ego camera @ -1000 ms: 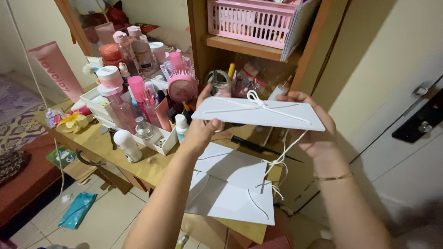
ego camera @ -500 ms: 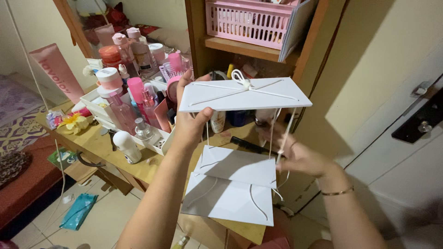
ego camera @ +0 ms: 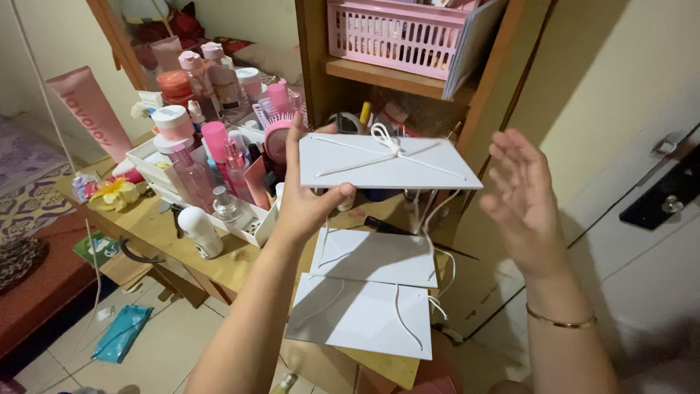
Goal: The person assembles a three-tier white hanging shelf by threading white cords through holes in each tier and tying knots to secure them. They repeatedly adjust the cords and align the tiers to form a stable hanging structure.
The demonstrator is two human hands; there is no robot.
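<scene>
My left hand [ego camera: 310,197] grips the left end of a white rectangular board [ego camera: 386,162] and holds it up flat, with white cord knotted on its top. Two more white boards [ego camera: 372,255] [ego camera: 361,315] hang below it on white cords [ego camera: 426,219], stacked like tiers. My right hand [ego camera: 521,197] is open in the air just right of the top board, fingers spread, touching nothing. A thin gold bracelet sits on that wrist.
A wooden desk [ego camera: 157,233] at the left carries a white organiser [ego camera: 240,219] with several pink bottles and jars, and a white roll-on bottle [ego camera: 198,232]. A pink basket [ego camera: 397,33] sits on a wooden shelf above. A cream door [ego camera: 620,131] stands to the right.
My right hand has come up from the hanging cords below the top board and now hovers open beside it. The top board stays in my left hand.
</scene>
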